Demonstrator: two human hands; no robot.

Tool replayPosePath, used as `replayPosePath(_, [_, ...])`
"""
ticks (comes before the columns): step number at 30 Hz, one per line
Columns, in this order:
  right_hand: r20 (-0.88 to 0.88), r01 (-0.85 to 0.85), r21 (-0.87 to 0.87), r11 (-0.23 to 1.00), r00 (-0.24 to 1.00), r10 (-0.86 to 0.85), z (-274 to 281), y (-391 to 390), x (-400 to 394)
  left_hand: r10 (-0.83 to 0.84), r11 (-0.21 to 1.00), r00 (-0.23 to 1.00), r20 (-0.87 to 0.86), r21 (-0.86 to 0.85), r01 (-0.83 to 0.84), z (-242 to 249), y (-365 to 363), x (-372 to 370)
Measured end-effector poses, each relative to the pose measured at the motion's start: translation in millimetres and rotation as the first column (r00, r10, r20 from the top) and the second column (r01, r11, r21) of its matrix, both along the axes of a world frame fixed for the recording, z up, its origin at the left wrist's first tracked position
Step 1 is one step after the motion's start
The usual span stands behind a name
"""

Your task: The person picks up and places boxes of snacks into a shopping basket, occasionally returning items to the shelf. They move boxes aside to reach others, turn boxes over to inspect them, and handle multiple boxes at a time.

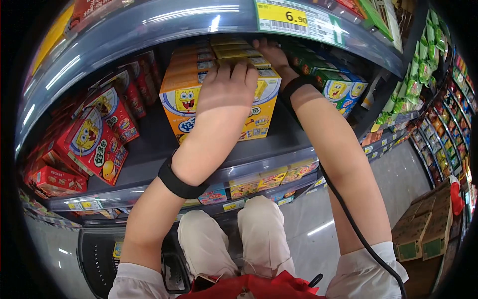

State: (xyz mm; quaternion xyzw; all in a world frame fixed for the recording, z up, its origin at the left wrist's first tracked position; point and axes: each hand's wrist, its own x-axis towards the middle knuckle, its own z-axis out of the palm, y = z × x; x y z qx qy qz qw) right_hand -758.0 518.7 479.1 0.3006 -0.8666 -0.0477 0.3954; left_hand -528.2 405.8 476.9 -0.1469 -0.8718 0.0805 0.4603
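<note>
A: The red garment (pixel 244 290) is nearest, below both hands. Beyond it?

B: The person's left hand (pixel 227 88) lies over the yellow boxes (pixel 259 122), fingers bent; whether it grips, B cannot tell.

A: And the right hand (pixel 271 52)?

B: Deeper, along their right side, its grip unclear. Green boxes (pixel 334 88) stand to its right.

A: What looks orderly?

B: The boxes beneath the left hand stand in close rows; the red boxes (pixel 91 137) left of it lie askew.
</note>
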Motion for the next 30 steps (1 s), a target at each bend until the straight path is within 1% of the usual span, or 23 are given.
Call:
replayPosePath(2, [0.035, 0.002, -0.027, 1.000, 0.999, -0.001, 1.1, -7.4, -8.1, 0.015, 1.000, 1.000, -0.003, 0.001, -0.015, -0.2, 0.9, -0.3])
replayPosePath(5, [0.153, -0.171, -0.132, 0.976, 0.970, 0.190, 6.1, 2.0, -20.3, 0.022, 1.000, 0.999, -0.028, 0.004, -0.022, -1.4, 2.3, 2.3])
replayPosePath(7, [0.150, -0.201, -0.174, 0.964, 0.962, 0.227, 10.4, 0.8, -16.1, 0.020, 1.000, 0.997, -0.075, -0.008, -0.021, -1.8, 0.4, 0.3])
replayPosePath(9, [0.153, -0.145, -0.093, 0.985, 0.976, 0.158, 15.7, 1.5, -9.6, 0.004, 0.999, 0.990, -0.138, -0.034, -0.009, -2.8, 1.3, -2.3])
replayPosePath(12, [0.126, -0.195, -0.131, 0.972, 0.969, 0.211, 14.9, 3.2, 1.1, -0.004, 0.999, 0.993, -0.120, -0.034, 0.000, -0.8, 1.8, -0.4])
replayPosePath(13, [0.149, -0.054, 0.076, 0.996, 0.988, 0.043, 19.9, 1.3, -1.7, -0.009, 0.999, 0.993, -0.118, -0.032, 0.005, -1.6, 2.0, -0.3])
replayPosePath(16, [0.225, -0.011, 0.130, 0.991, 0.974, -0.019, 27.3, 0.8, -0.2, -0.013, 1.000, 0.992, -0.125, -0.029, 0.009, -1.1, 2.0, -0.8])
replayPosePath(17, [0.156, 0.016, 0.174, 0.985, 0.987, -0.044, 25.9, 0.1, -2.2, -0.011, 0.999, 0.991, -0.130, -0.033, 0.007, -1.1, 2.0, -0.5])
replayPosePath(20, [0.188, 0.014, 0.205, 0.979, 0.981, -0.054, 32.3, 0.8, 9.9, -0.012, 0.999, 0.991, -0.136, -0.032, 0.008, -1.2, 2.0, 0.2])
replayPosePath(23, [0.169, 0.039, 0.206, 0.978, 0.983, -0.074, 34.4, 0.6, 14.8, -0.007, 0.999, 0.989, -0.148, -0.047, 0.000, -0.8, 1.7, -0.5])
replayPosePath(26, [0.206, 0.073, 0.253, 0.965, 0.970, -0.127, 40.4, -1.7, 17.8, 0.000, 0.999, 0.990, -0.142, -0.050, -0.007, -1.4, 2.1, -1.0])
replayPosePath(29, [0.195, 0.067, 0.269, 0.961, 0.973, -0.122, 37.2, -2.0, 7.7, 0.004, 0.999, 0.990, -0.139, -0.050, -0.011, -1.0, 2.4, -0.3])
replayPosePath(30, [0.156, 0.070, 0.247, 0.967, 0.981, -0.111, 34.3, -2.0, 2.4, 0.004, 0.999, 0.990, -0.140, -0.051, -0.012, -0.9, 2.8, 0.1])
